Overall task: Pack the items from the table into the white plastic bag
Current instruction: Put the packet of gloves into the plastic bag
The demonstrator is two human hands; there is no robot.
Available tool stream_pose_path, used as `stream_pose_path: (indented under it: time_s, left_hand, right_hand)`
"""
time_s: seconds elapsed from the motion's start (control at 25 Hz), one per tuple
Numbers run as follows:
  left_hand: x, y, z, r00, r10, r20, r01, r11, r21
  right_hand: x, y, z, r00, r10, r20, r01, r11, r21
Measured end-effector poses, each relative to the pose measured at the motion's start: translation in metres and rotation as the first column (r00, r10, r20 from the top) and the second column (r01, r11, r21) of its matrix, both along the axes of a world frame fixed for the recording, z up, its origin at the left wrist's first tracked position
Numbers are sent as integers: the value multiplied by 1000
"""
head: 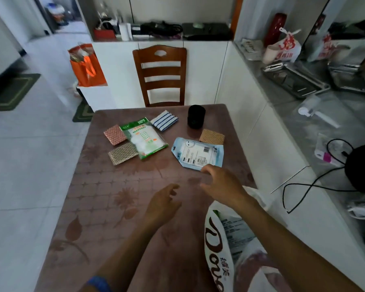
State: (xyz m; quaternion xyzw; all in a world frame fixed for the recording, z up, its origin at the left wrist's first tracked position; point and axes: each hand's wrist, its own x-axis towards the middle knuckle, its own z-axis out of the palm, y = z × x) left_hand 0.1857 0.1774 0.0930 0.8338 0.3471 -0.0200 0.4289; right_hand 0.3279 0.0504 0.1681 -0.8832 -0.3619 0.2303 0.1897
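Glossy flat blue pouch [198,153], crinkled white plastic bag [219,247]

The white plastic bag [217,245], lying at the near right corner of the brown patterned table [105,207], carries large brown script lettering reading roughly "Dove", with small dark Chinese characters beside it. Print on the other packets farther up that table is too small to read.

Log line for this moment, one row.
stage: reaching | right hand: open, at near edge of pale blue flat packet | left hand: open, idle | white plastic bag: table's near right edge
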Motion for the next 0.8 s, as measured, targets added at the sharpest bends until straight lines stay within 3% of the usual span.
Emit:
stream_pose_path:
  time_s: [0.16, 0.24, 0.32, 0.48, 0.6, 0.8]
  left_hand:
    - [12, 42, -57, 931, -156, -329, 181, 982, 45]
    - [21, 56, -81, 842, -221, -493, 312, 944, 111]
    - [30, 70, -104, 781, -201, -591, 334, 934, 124]
    - [37, 77, -130, 756, -166, -633, 315, 940, 129]
    - [42, 78, -131, 746, -165, -646, 329, 934, 142]
    - [43, 80, -134, 740, -162, -652, 341, 927, 157]
  right_hand:
    - [19, 34, -37, 998, 17, 69, -8, 992, -125]
    - [39, 43, -58, 999, 38, 19, -36, 991, -132]
    - [68, 59, -84, 998, 35, -47, -42, 988, -151]
    - [119, 97, -147, 971, 191, 143, -119, 906, -405]
    - [132, 113, -181, 952, 261, 162, -130, 820, -558]
    - [135, 130, -212, 882, 249, 400, -19, 867, -497]
